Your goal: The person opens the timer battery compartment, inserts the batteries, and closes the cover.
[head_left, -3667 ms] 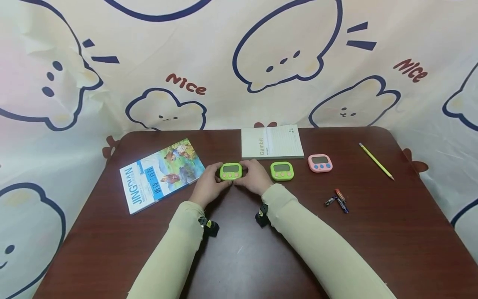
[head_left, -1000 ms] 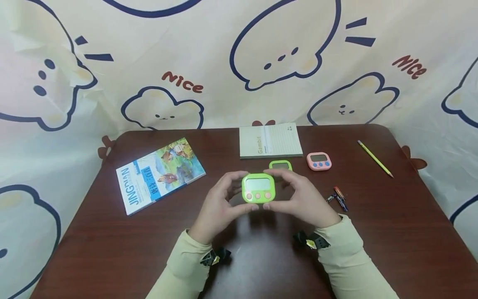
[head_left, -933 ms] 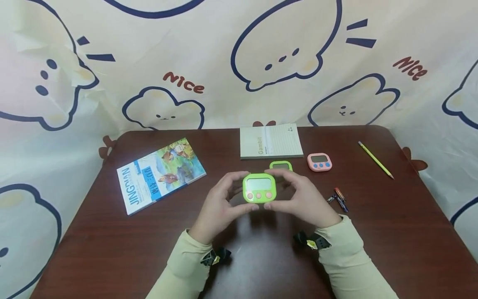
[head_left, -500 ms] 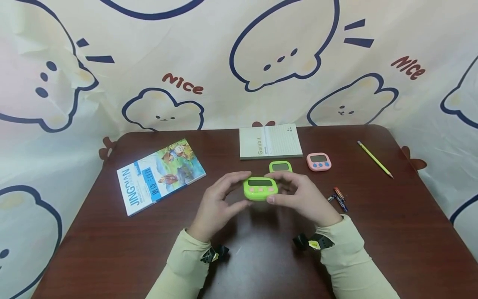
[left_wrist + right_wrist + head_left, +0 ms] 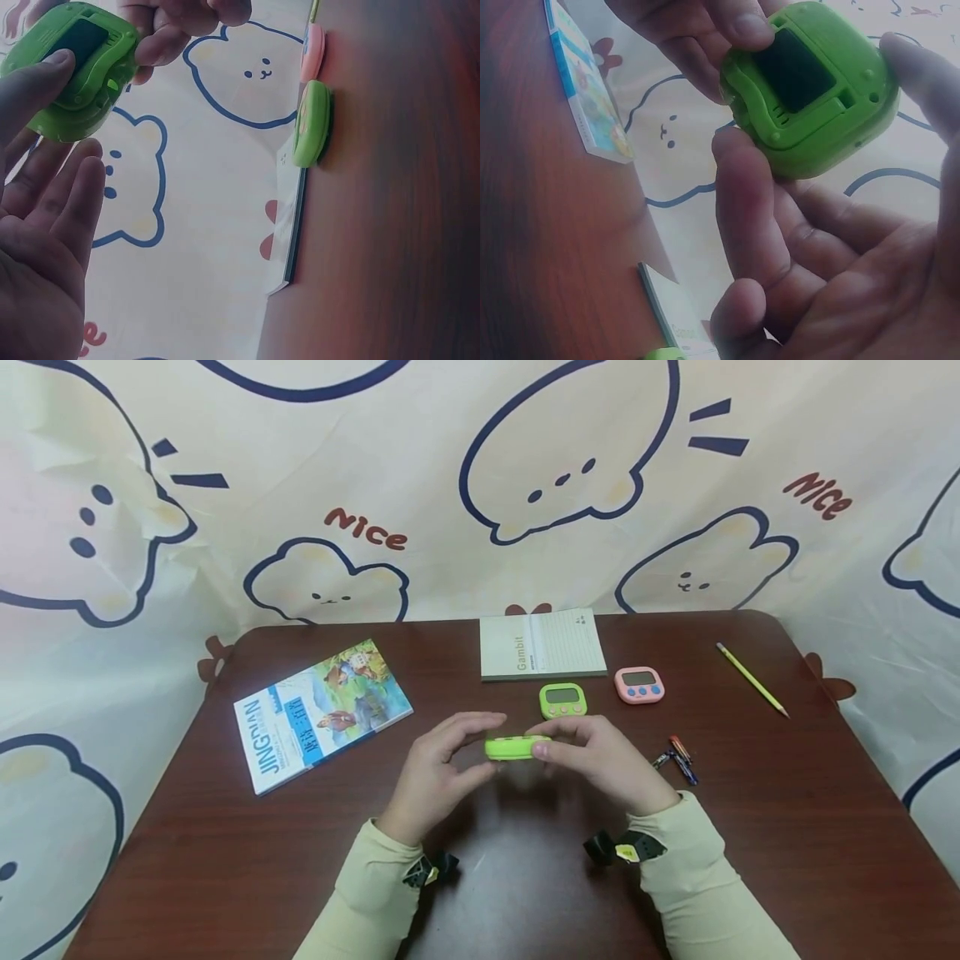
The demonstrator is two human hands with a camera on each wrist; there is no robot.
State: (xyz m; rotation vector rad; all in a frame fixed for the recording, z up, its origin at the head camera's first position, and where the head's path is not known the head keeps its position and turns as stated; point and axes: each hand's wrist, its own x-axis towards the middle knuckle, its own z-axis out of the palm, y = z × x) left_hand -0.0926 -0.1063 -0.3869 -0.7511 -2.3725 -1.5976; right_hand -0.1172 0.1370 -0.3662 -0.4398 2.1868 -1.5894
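One timer (image 5: 512,748) hangs above the table (image 5: 525,902), pinched in our right hand (image 5: 615,766); our left hand (image 5: 429,775) curves wide around its other end, probably to steady it while tilted.

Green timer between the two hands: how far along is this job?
Done: the held green timer is off the table. In hand: the right hand pinches it, and the left hand has its thumb on the back. Remaining, probably: fitting batteries, since these lie loose on the table; the second green timer and pink timer also sit there, untouched.
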